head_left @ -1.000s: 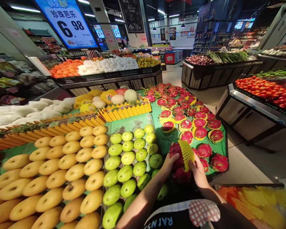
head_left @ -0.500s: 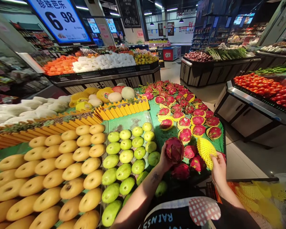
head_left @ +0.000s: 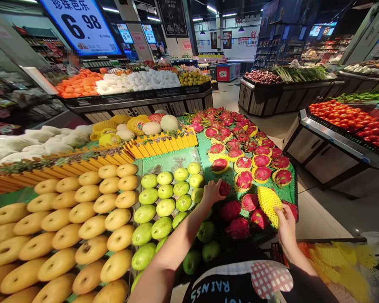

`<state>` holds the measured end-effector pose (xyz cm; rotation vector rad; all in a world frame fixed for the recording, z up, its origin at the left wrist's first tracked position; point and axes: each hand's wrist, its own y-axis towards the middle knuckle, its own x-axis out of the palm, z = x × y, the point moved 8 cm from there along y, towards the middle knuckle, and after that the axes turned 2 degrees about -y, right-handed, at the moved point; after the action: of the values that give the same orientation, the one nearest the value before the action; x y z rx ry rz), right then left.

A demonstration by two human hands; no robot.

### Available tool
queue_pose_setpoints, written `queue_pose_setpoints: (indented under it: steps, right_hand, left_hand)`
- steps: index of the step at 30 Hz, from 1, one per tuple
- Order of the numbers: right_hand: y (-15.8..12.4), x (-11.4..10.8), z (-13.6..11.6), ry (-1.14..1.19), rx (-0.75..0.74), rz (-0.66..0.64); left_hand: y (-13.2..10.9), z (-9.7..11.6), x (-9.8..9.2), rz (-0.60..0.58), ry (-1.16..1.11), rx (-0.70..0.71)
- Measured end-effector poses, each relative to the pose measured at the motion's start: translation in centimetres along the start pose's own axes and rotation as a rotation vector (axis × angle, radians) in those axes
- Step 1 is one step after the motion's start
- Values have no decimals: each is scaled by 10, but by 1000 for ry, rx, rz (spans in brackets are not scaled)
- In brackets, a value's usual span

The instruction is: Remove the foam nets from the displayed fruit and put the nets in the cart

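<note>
1. Dragon fruit (head_left: 224, 188) sits against the fingers of the left hand (head_left: 212, 192), just to the right of them, near the boundary with the guavas (head_left: 166, 206). The fingers curve over its left side; whether they grip it or merely rest on it cannot be told.
2. Right hand (head_left: 286, 221) pinches the lower end of a yellow foam net (head_left: 269, 206) between thumb and fingers. The net is held up, tilted, above the dragon fruits at the right of the display.
3. Bare dragon fruits (head_left: 238, 228) lie just nearer the person than the left hand, in shadow. Netted dragon fruits (head_left: 244, 180) spread beyond, several in yellow nets.
4. Green mat (head_left: 205, 145) shows as an open strip between the far netted fruits and the guava section. Its right side ends at a dark edge (head_left: 296, 185), beyond which lies pale floor (head_left: 322, 210).
5. Guava tray (head_left: 177, 158) contains green guavas in rows, with bare surface at its far end. Yellow-brown pears (head_left: 91, 225) fill rows to the left, bounded behind by a low yellow fence (head_left: 164, 145).
6. Dark-rimmed container (head_left: 334, 240), lower right, holds loose yellow and orange nets (head_left: 341, 263).
</note>
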<state>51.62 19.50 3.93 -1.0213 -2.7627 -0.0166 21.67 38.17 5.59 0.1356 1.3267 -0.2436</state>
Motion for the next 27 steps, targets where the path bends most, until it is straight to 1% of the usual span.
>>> queue_pose_setpoints:
  steps: [3, 8, 12, 15, 18, 20, 21, 23, 25, 27]
  right_hand:
    - [2, 0, 2, 4, 2, 4]
    - [1, 4, 4, -7, 10, -6]
    - [-5, 8, 1, -32, -5, -17]
    - [-10, 4, 2, -46, -11, -8]
    - [-16, -9, 9, -28, 17, 14]
    - [-22, -20, 15, -19, 30, 40]
    - [-25, -26, 18, -19, 36, 50]
    - [-31, -37, 24, -18, 61, 51]
    - [-34, -49, 32, -35, 99, 40]
    - [-32, -71, 37, -74, 118, 69]
  left_hand:
    - [-2, 0, 9, -15, 68, -21]
    - [-14, 6, 18, -23, 115, 51]
    - [-23, 8, 24, 4, 119, 80]
    - [-26, 6, 26, 51, 126, 72]
    - [-29, 9, 24, 179, 125, 116]
    - [-33, 15, 23, 274, 121, 186]
    - [-36, 18, 25, 299, 120, 219]
    - [-39, 21, 32, 291, 120, 246]
    - [-40, 20, 37, 270, 117, 233]
    - [-42, 19, 38, 285, 110, 209]
